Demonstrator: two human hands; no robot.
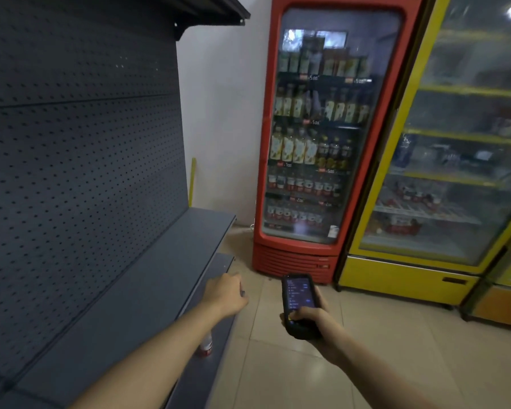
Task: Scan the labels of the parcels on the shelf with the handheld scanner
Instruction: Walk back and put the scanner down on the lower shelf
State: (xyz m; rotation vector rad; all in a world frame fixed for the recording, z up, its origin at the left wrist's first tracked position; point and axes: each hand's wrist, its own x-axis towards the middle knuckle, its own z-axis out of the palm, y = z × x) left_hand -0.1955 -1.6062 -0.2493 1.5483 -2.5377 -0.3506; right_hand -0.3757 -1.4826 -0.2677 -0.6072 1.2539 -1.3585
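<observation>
A black handheld scanner [300, 302] with a lit screen is gripped in my right hand [310, 321], held out over the floor with the thumb on its keys. My left hand [226, 293] reaches forward over the front edge of the grey shelf [148, 278]; its fingers are curled downward and hold nothing. The shelf boards and the perforated back panel [80, 160] carry no parcels in this view. A small bottle with a red label [206, 346] stands on the lower shelf, partly hidden under my left forearm.
A red glass-door drinks fridge [316, 137] stands ahead against the white wall. A yellow-framed fridge [443, 160] is to its right. Beige tiled floor [322, 373] lies between the shelf and the fridges. An upper shelf [219, 10] overhangs at the top.
</observation>
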